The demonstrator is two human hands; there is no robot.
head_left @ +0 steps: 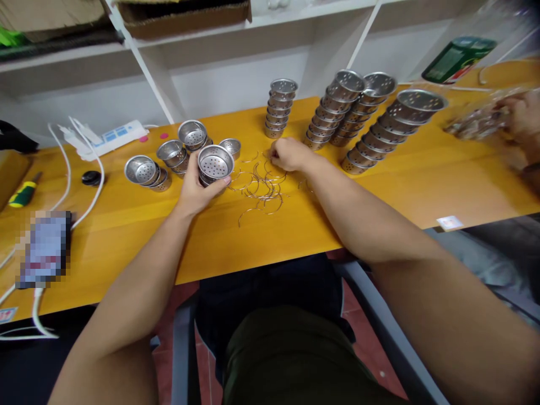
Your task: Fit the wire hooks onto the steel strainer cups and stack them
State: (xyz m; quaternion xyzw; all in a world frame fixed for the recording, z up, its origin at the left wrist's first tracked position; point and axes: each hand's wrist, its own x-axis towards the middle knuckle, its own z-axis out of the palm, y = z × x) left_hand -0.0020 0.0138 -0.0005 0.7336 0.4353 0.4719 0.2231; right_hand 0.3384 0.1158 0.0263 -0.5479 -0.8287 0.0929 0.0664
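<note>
My left hand [201,188] is wrapped round a short stack of perforated metal cups [216,163], their open tops facing up. My right hand [289,154] has its fingers pinched together at the far side of a loose pile of thin curved wires [264,188]; whether a wire is between the fingertips is too small to tell. Beside my left hand stand further metal cups [171,154], a tilted stack of cups [145,171] and a small cup [230,148]. Just beyond my right hand rises a tall stack of cups [279,109].
Several leaning cup stacks [382,135] stand right of my right hand. Another person's hand [525,118] is at the far right by a plastic bag [476,118]. At left lie a power strip [113,140], cables, a phone [45,247], a screwdriver [24,192] and a black cap [91,178].
</note>
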